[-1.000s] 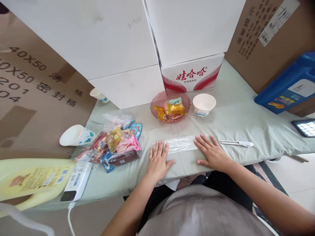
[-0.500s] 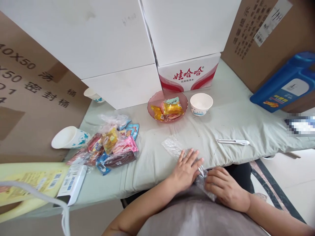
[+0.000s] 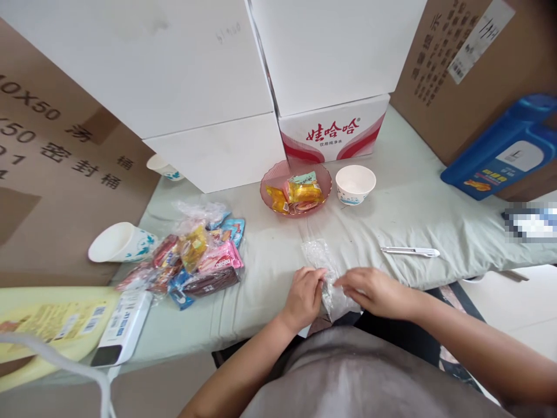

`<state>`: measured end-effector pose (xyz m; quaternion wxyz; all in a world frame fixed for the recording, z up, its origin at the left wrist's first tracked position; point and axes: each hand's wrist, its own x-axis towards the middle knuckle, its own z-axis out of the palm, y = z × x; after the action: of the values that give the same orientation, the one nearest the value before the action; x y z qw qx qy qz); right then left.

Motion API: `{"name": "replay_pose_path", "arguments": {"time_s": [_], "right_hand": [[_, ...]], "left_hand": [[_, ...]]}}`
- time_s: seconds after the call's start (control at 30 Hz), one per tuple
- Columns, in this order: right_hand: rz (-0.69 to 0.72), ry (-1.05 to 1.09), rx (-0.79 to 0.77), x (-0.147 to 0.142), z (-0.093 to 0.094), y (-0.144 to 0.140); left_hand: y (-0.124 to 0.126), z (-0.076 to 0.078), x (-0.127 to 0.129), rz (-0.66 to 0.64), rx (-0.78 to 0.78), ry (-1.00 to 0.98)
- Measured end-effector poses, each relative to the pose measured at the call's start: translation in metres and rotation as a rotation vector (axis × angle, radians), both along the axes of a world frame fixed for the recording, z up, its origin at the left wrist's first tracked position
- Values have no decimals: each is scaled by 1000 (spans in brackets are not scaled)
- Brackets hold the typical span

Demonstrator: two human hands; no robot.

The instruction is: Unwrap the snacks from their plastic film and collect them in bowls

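Pinching clear bag [image 3: 327, 278] | left hand [image 3: 304, 296], right hand [image 3: 374, 292] (fingers closed)

Bright, even daylight leaves only soft shadows, the white boxes [image 3: 209, 75] look near washed out, edges bow with wide-angle distortion, and one patch [image 3: 531, 222] at right is pixelated.
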<state>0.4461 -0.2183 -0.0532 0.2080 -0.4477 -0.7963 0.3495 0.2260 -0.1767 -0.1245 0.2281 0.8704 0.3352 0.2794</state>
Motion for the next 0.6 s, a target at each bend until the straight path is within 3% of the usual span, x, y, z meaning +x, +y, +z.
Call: {"name": "replay_pose_path", "arguments": {"time_s": [0.13, 0.23, 0.4, 0.53, 0.6], "right_hand": [[-219, 18, -59, -15, -17, 60], [-285, -41, -104, -27, -35, 91], [-321, -189, -106, -35, -50, 104], [-299, -225, -86, -34, -50, 105], [-288, -237, -87, -34, -50, 106]], "left_hand": [[0, -16, -5, 77, -58, -86], [-1, -18, -6, 93, -123, -95], [-1, -7, -5, -21, -89, -142], [-10, 2, -7, -215, -37, -47], [-17, 6, -10, -224, -38, 7]]}}
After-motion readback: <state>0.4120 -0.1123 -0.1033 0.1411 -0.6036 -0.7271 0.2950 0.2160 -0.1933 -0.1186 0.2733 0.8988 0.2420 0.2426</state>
